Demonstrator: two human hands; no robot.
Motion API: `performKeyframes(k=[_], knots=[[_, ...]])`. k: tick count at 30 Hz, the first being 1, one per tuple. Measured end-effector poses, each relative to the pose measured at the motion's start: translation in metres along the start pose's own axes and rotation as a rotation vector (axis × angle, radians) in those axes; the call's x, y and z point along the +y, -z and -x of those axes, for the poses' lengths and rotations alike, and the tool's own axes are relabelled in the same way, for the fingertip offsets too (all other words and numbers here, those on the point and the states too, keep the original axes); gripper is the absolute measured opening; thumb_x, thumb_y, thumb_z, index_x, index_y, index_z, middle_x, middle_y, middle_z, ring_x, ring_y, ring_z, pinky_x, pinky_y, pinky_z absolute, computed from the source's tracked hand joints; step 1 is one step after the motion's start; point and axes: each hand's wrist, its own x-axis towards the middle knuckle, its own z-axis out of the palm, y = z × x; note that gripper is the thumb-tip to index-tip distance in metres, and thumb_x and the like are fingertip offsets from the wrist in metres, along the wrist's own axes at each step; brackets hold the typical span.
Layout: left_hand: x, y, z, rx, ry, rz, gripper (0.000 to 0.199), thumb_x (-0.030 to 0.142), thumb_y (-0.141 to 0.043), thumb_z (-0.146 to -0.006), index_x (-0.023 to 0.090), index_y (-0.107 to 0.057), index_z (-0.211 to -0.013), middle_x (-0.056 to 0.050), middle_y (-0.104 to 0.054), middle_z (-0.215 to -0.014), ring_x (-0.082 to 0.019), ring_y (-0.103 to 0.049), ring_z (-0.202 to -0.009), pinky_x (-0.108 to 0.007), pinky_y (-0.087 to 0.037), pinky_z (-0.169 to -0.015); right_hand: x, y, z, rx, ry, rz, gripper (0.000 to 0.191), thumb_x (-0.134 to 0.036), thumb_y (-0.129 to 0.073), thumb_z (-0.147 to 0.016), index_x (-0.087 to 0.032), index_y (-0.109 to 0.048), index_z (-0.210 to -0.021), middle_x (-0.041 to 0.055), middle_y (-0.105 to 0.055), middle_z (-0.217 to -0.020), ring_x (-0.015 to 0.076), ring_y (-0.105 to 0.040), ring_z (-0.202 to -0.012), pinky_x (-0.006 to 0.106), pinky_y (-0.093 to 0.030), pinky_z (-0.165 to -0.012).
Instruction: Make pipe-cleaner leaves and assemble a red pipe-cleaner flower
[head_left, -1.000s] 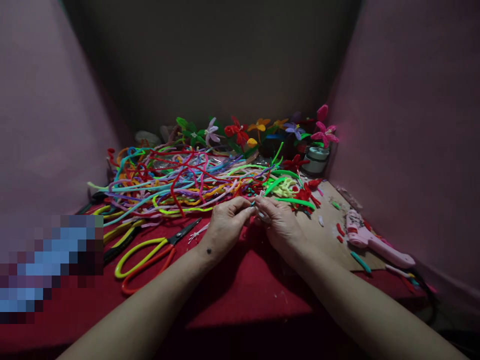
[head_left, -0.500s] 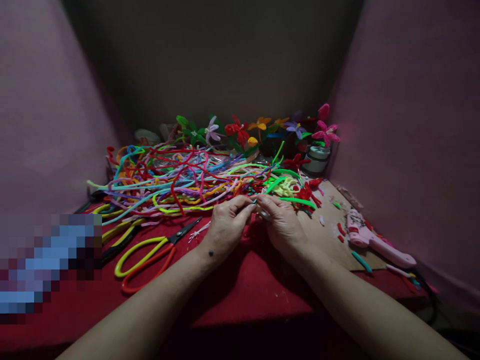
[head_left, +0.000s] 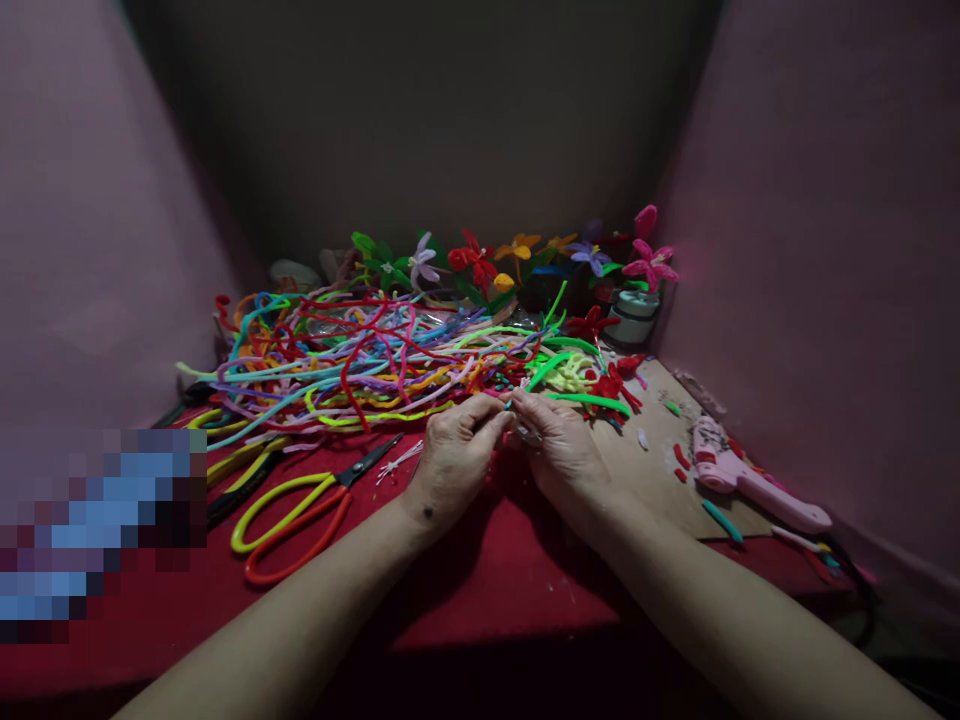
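My left hand (head_left: 461, 445) and my right hand (head_left: 559, 430) meet fingertip to fingertip over the red cloth. Between their pinched fingers a tiny bit of a teal pipe cleaner (head_left: 509, 405) shows; the rest of it is hidden. Just beyond the fingers lies a wide heap of many-coloured pipe cleaners (head_left: 390, 350). Bright green strips (head_left: 592, 403) stick out past my right hand. Scissors (head_left: 300, 515) with one yellow and one red handle lie left of my left hand, blades towards it. White thin stamens (head_left: 401, 460) lie close to my left wrist.
Finished pipe-cleaner flowers (head_left: 476, 260) line the back, beside a lidded jar (head_left: 634, 315). On the right, a tan board (head_left: 645, 470) carries scraps and a pink hinged tool (head_left: 750, 480). Pliers (head_left: 247, 480) lie at the left. Walls rise on both sides.
Both hands stay nearly in place, still pinched together. My left hand and forearm have shifted very slightly right; the things on the table have not moved.
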Motion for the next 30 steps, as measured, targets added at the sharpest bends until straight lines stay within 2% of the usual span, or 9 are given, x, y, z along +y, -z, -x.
performKeyframes(k=[9, 13, 16, 19, 24, 30], knots=[[0.01, 0.007, -0.006, -0.018, 0.055, 0.082, 0.019, 0.028, -0.049, -0.078, 0.015, -0.056, -0.066, 0.003, -0.051, -0.056, -0.008, -0.044, -0.052, -0.02, -0.036, -0.053, -0.003, 0.001, 0.0, -0.094, 0.016, 0.102, 0.022, -0.036, -0.062, -0.07, -0.014, -0.062, -0.066, -0.0016, -0.052, -0.056, 0.0065, -0.043, -0.049, 0.021, -0.033, -0.049], [0.01, 0.01, -0.007, -0.034, 0.106, 0.126, 0.019, 0.029, -0.049, -0.077, 0.014, -0.056, -0.066, 0.003, -0.052, -0.054, -0.008, -0.044, -0.05, -0.02, -0.036, -0.052, -0.005, 0.001, 0.001, -0.09, 0.012, 0.132, 0.016, -0.031, -0.066, -0.066, -0.017, -0.065, -0.074, -0.0013, -0.058, -0.065, 0.0069, -0.046, -0.053, 0.021, -0.036, -0.052], [0.009, 0.011, -0.008, -0.047, 0.132, 0.155, 0.02, 0.028, -0.05, -0.076, 0.014, -0.056, -0.064, 0.003, -0.051, -0.052, -0.008, -0.044, -0.049, -0.02, -0.036, -0.052, -0.006, 0.003, 0.0, -0.072, 0.005, 0.157, 0.023, -0.026, -0.067, -0.063, -0.021, -0.066, -0.085, -0.0016, -0.061, -0.076, 0.0065, -0.048, -0.056, 0.02, -0.035, -0.051], [0.009, 0.012, -0.009, -0.07, 0.154, 0.197, 0.02, 0.028, -0.051, -0.075, 0.013, -0.055, -0.062, 0.003, -0.049, -0.05, -0.006, -0.042, -0.046, -0.019, -0.035, -0.049, -0.006, 0.004, -0.002, -0.068, 0.019, 0.181, 0.021, -0.025, -0.068, -0.062, -0.02, -0.066, -0.082, -0.0017, -0.061, -0.075, 0.0064, -0.049, -0.057, 0.019, -0.035, -0.051], [0.011, 0.011, -0.008, -0.127, 0.258, 0.319, 0.019, 0.03, -0.051, -0.077, 0.014, -0.054, -0.067, 0.006, -0.045, -0.046, -0.002, -0.031, -0.034, -0.015, -0.024, -0.036, -0.007, 0.007, -0.004, -0.069, 0.003, 0.2, 0.015, -0.024, -0.069, -0.06, -0.017, -0.065, -0.073, -0.001, -0.06, -0.069, 0.0072, -0.049, -0.057, 0.02, -0.037, -0.052], [0.01, 0.014, -0.009, -0.224, 0.382, 0.51, 0.019, 0.03, -0.054, -0.077, 0.014, -0.051, -0.067, 0.005, -0.048, -0.048, -0.001, -0.032, -0.032, -0.013, -0.02, -0.032, -0.006, 0.011, -0.007, -0.105, -0.008, 0.186, 0.015, -0.024, -0.069, -0.061, -0.016, -0.066, -0.073, -0.0014, -0.061, -0.068, 0.0066, -0.049, -0.054, 0.021, -0.038, -0.053]])
